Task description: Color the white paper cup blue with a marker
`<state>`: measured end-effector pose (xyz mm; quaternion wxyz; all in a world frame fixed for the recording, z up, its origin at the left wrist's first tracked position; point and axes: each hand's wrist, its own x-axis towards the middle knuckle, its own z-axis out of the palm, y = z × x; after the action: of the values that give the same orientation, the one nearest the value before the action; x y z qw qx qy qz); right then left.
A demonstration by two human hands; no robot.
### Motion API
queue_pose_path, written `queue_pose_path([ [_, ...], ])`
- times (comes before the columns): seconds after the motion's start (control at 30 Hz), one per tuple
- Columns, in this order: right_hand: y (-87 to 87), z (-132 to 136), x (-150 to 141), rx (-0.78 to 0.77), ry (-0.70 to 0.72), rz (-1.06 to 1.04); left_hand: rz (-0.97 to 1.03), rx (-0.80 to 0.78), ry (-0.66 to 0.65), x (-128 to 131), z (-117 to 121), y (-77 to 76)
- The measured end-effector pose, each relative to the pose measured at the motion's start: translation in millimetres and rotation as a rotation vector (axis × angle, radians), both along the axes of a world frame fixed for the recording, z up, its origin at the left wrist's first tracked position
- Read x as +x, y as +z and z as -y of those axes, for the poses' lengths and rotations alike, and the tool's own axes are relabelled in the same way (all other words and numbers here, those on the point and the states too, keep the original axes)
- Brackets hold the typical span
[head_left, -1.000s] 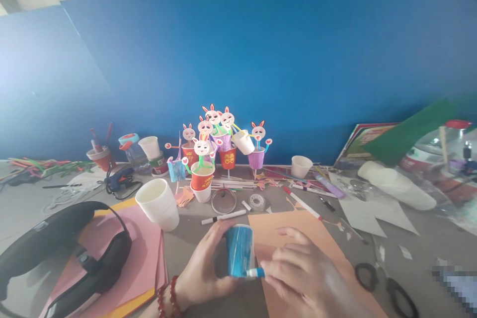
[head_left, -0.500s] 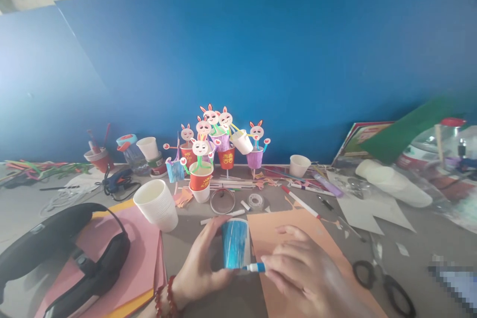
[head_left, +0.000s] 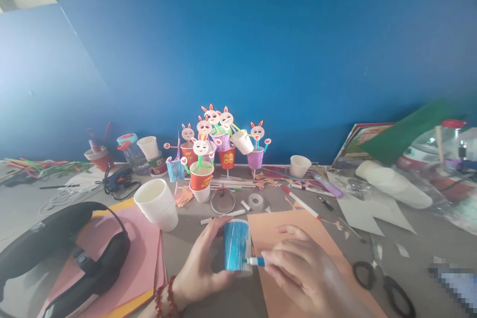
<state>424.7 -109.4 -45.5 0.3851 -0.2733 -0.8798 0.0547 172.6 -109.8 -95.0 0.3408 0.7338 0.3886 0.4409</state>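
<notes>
My left hand grips a paper cup by its rim and base, a beaded bracelet on the wrist. Streaky blue colour covers most of the cup's side, with a white strip along its right edge. Between the fingers of my right hand is a blue marker, its tip at the cup's lower right side. Under the right hand lies a sheet of orange paper. Behind the cup stand several paper-cup rabbit figures with straw arms.
Stacked white cups and black headphones sit on the left, over pink paper. Scissors lie at the right. A tape roll and a red-capped marker are beyond the orange sheet. A blue panel rises behind.
The marker tip has moved slightly up along the cup's lower right side. My left hand still holds the cup in nearly the same place.
</notes>
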Motion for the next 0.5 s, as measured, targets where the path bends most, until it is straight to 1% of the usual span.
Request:
queue_pose_path([
  [0.1,-0.4,-0.1,-0.2,-0.025,0.031,0.033,0.015,-0.004,-0.005,-0.6,-0.4,-3.2],
  [0.17,0.0,-0.3,0.1,-0.025,0.037,0.019,0.05,-0.02,-0.009,-1.3,-0.3,-4.4],
  [0.27,-0.6,-2.0,1.5,0.008,-0.052,-0.039,0.088,-0.033,-0.026,-1.6,0.7,-3.2],
  [0.37,-4.0,-5.5,3.0,0.028,-0.15,-0.046,0.093,-0.031,-0.062,-1.2,1.9,-1.7],
  [0.43,-6.2,-7.8,3.4,0.042,-0.19,-0.043,0.096,-0.032,-0.076,-1.2,2.3,-1.9],
  [0.5,-6.5,-8.6,3.2,0.056,-0.201,-0.049,0.101,-0.032,-0.076,-1.4,2.1,-3.0],
])
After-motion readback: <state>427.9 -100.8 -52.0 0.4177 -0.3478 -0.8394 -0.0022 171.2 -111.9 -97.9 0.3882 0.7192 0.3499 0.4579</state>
